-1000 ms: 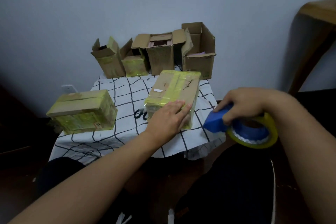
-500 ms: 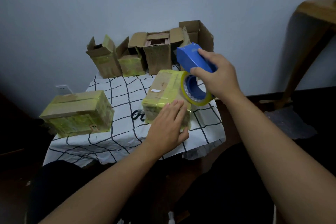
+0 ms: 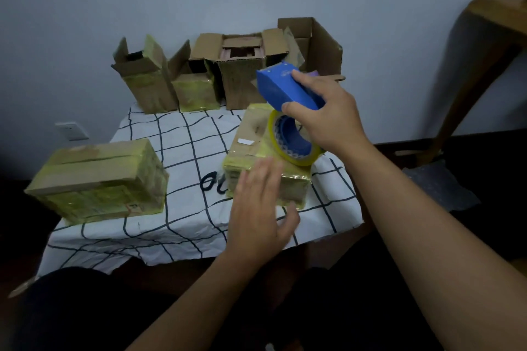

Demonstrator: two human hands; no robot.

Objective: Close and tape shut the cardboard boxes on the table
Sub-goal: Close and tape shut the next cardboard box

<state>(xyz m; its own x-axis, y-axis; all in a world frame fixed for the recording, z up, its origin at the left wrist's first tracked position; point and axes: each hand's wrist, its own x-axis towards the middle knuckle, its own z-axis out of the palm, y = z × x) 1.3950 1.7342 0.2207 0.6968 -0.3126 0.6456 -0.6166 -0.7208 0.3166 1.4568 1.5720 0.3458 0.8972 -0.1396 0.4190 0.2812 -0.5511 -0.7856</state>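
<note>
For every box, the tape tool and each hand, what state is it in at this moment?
Middle box: closed, taped yellow.
Left box: closed, taped.
Back-left box: flaps open.
Small back box: flaps open.
Back-middle box: flaps open.
Back-right box: flaps open.
Tape dispenser: lifted over the middle box.
Right hand: grips the dispenser.
Left hand: fingers straight, at the middle box's near side.

Home room: cloth-covered table point(image 3: 182, 225), wall socket point(image 3: 71, 130)

Blue tape dispenser point(image 3: 285, 88), black-gridded white tablecloth point(image 3: 185, 151)
</note>
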